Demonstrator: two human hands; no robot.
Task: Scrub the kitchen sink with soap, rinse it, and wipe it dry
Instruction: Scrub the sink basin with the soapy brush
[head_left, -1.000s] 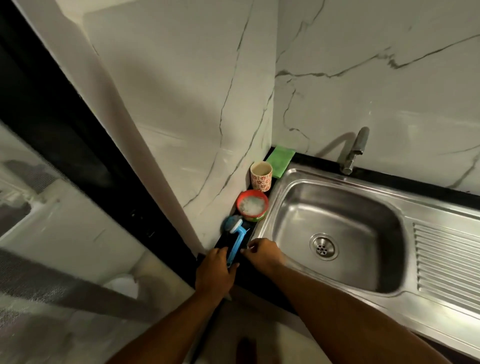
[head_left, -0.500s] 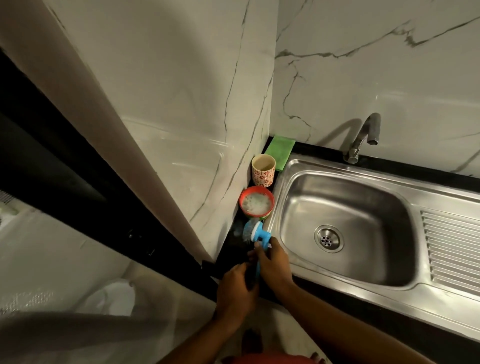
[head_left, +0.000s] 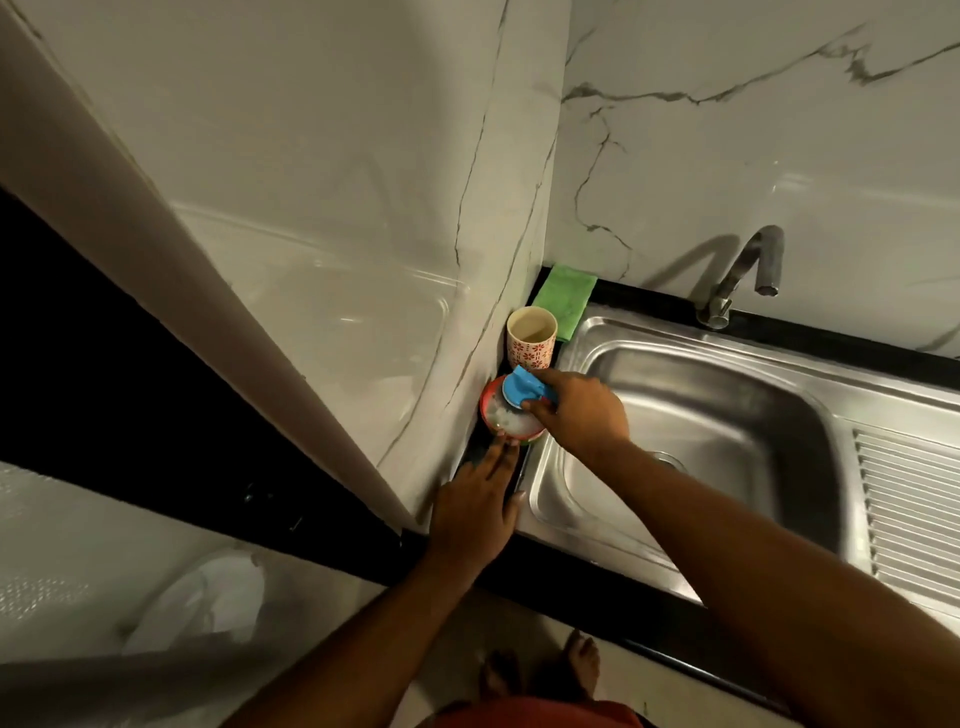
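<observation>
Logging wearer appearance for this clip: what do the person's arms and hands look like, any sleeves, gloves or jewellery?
The left forearm and right forearm are bare to the frame edge, with no sleeves in view. The left hand and right hand wear no gloves; no watch or bracelet shows. Rings cannot be made out. A red-orange garment shows at the bottom edge.
</observation>
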